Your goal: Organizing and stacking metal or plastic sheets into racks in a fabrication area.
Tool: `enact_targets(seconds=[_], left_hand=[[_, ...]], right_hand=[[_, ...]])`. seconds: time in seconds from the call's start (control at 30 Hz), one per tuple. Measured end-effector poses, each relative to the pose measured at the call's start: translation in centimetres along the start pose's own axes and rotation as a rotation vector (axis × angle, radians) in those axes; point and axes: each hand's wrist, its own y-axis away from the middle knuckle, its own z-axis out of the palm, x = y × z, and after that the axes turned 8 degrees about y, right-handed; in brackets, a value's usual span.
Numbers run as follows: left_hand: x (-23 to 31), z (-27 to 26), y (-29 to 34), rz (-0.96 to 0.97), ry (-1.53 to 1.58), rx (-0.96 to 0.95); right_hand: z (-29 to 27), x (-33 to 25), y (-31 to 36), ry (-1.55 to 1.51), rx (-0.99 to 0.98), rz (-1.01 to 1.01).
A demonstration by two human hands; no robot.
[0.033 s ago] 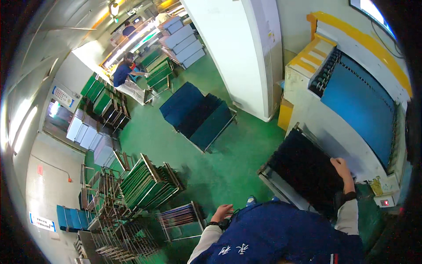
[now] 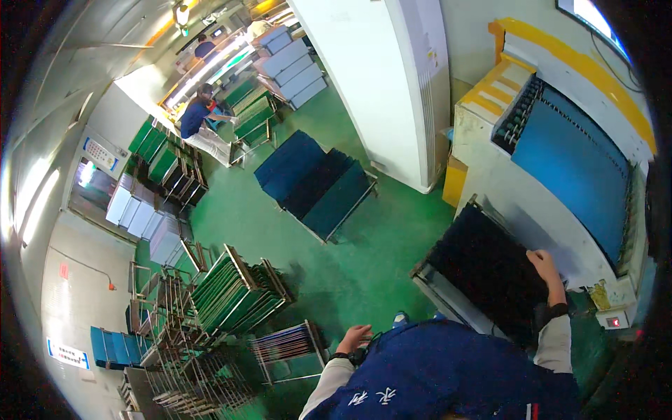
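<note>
To my right, a metal rack [image 2: 453,302] holds a tightly packed row of dark, thin panels [image 2: 483,262]. My right hand [image 2: 543,267] is at the right-hand edge of this row, its fingers bent and closed on the rim of a dark panel; the fingertips are partly hidden. My left hand [image 2: 356,338] hangs beside my body with loosely stretched fingers and holds nothing. Just right of the rack stands a pale machine [image 2: 490,150], with a broad blue sheet [image 2: 570,168] lying across its roller bed.
A second rack of dark blue panels [image 2: 315,178] stands ahead on the green floor [image 2: 364,266]. A white column [image 2: 371,84] rises beyond it. Racks of green panels [image 2: 227,294] and a low wire rack [image 2: 287,350] crowd the left. Farther off, a person [image 2: 199,122] bends over more racks.
</note>
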Motion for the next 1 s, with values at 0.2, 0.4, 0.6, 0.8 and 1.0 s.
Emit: enact_targets(seconds=[0.2,0.4,0.6,0.8,1.0], left_hand=[[0.2,0.0,0.9,0.025,-0.029,0.035],[-0.1,-0.9,1.4,0.006,0.035,0.035],[0.0,-1.2,1.6,0.066,-0.116,0.046],[-0.3,-2.0,0.5,0.079,-0.128,0.032],[-2.1,-2.9,0.1,0.01,0.009,-0.005]], right_hand=[[-0.4,-2.7,0.1,0.179,-0.024,0.067],[1.1,2.2,-1.5,0.4,0.078,0.029],[1.2,1.1,-1.4,0.42,0.068,0.108],[1.0,0.8,-0.5,0.527,0.1,0.089],[1.7,2.0,-1.8,0.543,0.11,0.108]])
